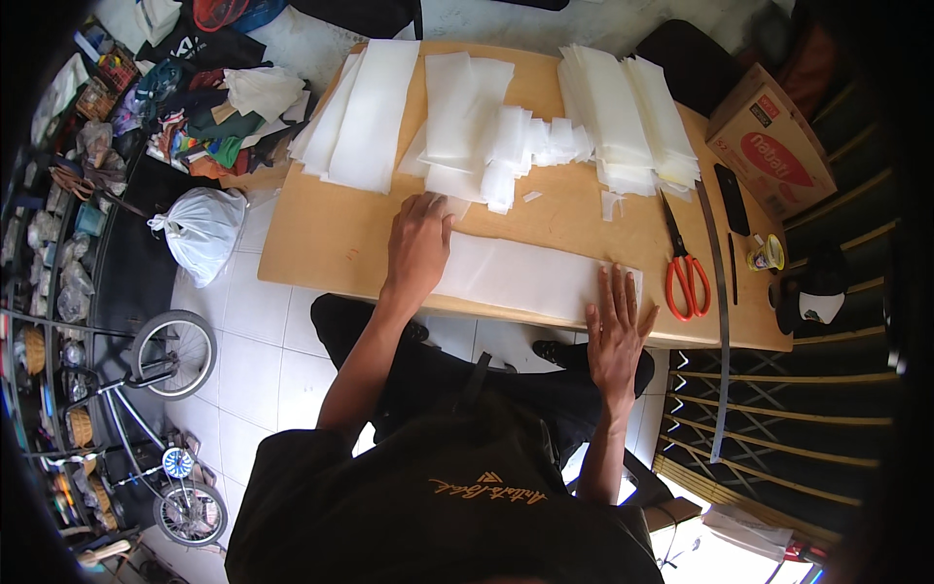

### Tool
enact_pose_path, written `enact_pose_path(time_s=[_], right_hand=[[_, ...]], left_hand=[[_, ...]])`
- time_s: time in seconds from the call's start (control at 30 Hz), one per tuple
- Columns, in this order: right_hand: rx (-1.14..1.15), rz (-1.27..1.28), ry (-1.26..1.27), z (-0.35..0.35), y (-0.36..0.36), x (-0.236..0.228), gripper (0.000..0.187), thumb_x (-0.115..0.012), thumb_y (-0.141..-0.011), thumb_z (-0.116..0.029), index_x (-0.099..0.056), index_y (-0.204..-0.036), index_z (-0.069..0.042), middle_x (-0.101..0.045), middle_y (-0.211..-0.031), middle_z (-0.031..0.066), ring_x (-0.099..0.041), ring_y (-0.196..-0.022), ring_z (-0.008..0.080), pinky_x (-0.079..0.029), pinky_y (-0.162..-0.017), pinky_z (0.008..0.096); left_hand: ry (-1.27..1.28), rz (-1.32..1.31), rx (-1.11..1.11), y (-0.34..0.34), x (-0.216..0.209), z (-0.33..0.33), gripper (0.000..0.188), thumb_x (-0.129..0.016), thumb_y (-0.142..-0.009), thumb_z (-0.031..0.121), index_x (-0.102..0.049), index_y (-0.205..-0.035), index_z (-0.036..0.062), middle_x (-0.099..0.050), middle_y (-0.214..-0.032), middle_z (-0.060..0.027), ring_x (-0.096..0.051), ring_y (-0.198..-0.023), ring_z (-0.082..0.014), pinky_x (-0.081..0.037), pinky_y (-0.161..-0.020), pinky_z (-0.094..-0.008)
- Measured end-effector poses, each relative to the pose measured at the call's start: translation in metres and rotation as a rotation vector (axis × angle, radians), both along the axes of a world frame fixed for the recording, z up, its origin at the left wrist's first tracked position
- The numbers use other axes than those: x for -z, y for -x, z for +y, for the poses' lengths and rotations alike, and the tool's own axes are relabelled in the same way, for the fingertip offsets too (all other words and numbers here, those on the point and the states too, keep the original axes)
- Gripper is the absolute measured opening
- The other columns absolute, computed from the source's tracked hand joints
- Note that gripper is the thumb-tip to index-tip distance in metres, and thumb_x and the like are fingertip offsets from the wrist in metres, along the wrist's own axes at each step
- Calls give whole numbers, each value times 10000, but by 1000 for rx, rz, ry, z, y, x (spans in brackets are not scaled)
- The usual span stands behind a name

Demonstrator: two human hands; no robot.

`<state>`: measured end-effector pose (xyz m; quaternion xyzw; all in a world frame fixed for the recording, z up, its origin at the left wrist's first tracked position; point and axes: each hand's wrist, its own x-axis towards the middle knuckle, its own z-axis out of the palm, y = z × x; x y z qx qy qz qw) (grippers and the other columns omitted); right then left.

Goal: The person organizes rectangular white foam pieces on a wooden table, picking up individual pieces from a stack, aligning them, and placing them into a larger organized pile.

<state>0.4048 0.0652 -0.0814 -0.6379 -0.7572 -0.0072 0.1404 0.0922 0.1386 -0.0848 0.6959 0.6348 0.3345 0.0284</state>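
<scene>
A long translucent white sheet lies along the near edge of the wooden table. My left hand is over its left end, fingers bent and close together with the thumb alongside, gripping the sheet there; the fingertips are partly hidden. A small corner of translucent material shows beside those fingers. At the other end, my right hand rests flat on the sheet with its fingers stretched out. Orange-handled scissors lie just right of it, blades pointing away from me.
Stacks of white sheets and smaller cut pieces cover the table's far side. On the right are a metal ruler, a black phone, a small yellow tub and a cardboard box. A bicycle stands at left.
</scene>
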Motion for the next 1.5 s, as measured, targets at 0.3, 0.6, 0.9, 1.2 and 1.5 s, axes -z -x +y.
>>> enact_pose_path(time_s=[0.3, 0.6, 0.9, 1.2, 1.5], right_hand=[[25, -14, 30, 0, 2, -2, 528, -375, -1094, -347, -364, -1595, -180, -319, -1666, 51, -233, -1559, 258, -40, -1212, 683], [28, -17, 20, 1, 3, 0, 530, -364, -1098, -362, -367, -1593, -173, -322, -1661, 69, -237, -1556, 269, -35, -1216, 672], [36, -26, 9, 2, 4, 2, 527, -372, -1094, -357, -374, -1589, -177, -338, -1650, 80, -256, -1546, 291, -32, -1220, 658], [25, -7, -5, 2, 4, 2, 528, -388, -1086, -347, -385, -1582, -166, -347, -1642, 84, -266, -1541, 290, -21, -1215, 665], [17, 106, -54, 6, 10, -18, 480, -581, -1021, -305, -527, -1463, -127, -491, -1499, 108, -406, -1441, 303, -135, -1205, 633]], left_hand=[[11, -17, -146, -4, -17, 23, 541, -815, -832, 135, -603, -1305, -19, -581, -1301, -236, -568, -1178, -407, -479, -1000, -471], [33, -99, -93, 2, -10, 29, 453, -809, -827, 110, -654, -1238, 0, -634, -1248, -213, -594, -1186, -407, -490, -996, -458], [91, -97, -243, -3, -1, 26, 442, -835, -833, 256, -633, -1112, -21, -618, -1064, -184, -583, -1045, -363, -481, -890, -462], [195, -138, -281, -2, 1, 27, 338, -802, -859, 238, -677, -1100, 37, -612, -1177, -139, -553, -1165, -340, -451, -922, -528], [118, -449, -234, 48, -27, -9, 154, -780, -865, 93, -703, -908, -33, -716, -744, -117, -688, -668, -231, -519, -668, -321]])
